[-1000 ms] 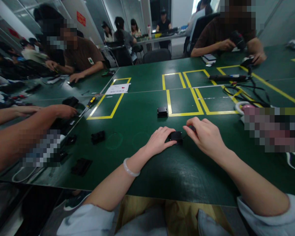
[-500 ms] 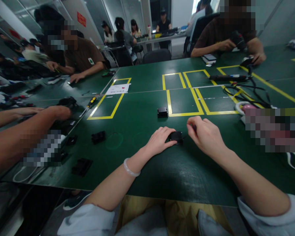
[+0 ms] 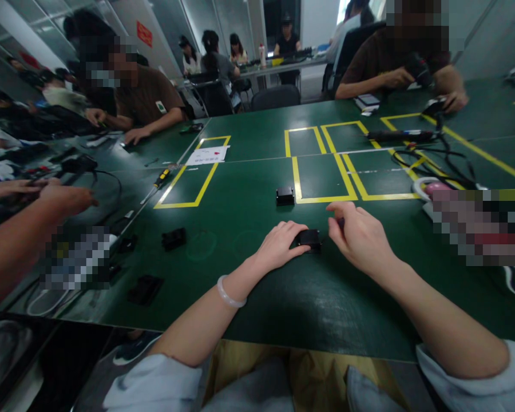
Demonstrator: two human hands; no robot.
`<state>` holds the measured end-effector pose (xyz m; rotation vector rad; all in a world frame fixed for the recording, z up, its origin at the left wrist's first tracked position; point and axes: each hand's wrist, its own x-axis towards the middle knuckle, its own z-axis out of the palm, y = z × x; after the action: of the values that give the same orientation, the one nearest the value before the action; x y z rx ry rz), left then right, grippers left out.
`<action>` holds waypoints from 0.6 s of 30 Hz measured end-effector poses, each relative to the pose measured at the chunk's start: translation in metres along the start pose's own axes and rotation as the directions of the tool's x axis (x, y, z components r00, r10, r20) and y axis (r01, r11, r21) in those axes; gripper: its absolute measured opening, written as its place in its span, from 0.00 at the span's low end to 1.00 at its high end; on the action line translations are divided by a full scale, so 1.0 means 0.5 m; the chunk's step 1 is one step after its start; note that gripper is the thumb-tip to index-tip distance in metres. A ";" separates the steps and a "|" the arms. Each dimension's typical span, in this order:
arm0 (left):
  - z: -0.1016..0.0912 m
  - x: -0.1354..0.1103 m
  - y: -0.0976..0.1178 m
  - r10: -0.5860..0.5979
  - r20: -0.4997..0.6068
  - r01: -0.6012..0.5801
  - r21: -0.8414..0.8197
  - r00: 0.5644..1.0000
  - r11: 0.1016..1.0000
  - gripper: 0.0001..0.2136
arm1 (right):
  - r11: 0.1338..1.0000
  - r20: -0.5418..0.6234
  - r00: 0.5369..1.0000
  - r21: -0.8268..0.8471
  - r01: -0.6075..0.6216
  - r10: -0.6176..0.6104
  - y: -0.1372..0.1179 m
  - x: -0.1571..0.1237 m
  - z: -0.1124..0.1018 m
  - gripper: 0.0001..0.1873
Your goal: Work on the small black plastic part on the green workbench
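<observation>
A small black box-shaped part point(image 3: 311, 238) lies on the green table point(image 3: 249, 217) in front of me. My left hand point(image 3: 278, 246) rests on the table with its fingers curled against the part's left side, holding it. Just to the part's right, my right hand point(image 3: 360, 237) hovers with thumb and forefinger pinched on something small and dark that I cannot make out. A white bangle point(image 3: 228, 294) circles my left wrist.
A second black part point(image 3: 285, 195) sits beyond, at a yellow-taped rectangle point(image 3: 321, 177). More black parts point(image 3: 174, 238) point(image 3: 145, 289) lie to the left, near a co-worker's arm point(image 3: 30, 234). A screwdriver point(image 3: 157, 184), a paper sheet point(image 3: 206, 154) and cables point(image 3: 429, 154) lie farther off. People sit around the table.
My right hand has drawn slightly left and closed its pinch near the part. The co-worker's hand on the left pulled back left, lifting a black device with a cable. My left hand stayed put.
</observation>
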<state>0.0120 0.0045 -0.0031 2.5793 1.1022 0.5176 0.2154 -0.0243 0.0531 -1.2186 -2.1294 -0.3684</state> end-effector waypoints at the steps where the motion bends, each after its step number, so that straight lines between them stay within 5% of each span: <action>1: 0.000 0.000 0.000 0.001 0.000 -0.001 0.000 1.000 1.000 0.18 | 1.000 0.007 1.000 0.005 0.001 -0.001 0.000 0.000 0.000 0.10; 18: -0.005 -0.001 0.004 -0.021 0.016 0.021 0.000 1.000 1.000 0.18 | 0.997 0.071 0.997 0.065 -0.040 0.035 -0.001 0.002 -0.004 0.09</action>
<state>0.0118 0.0031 -0.0001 2.5639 1.1229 0.4907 0.2154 -0.0250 0.0555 -1.2477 -2.1574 -0.2394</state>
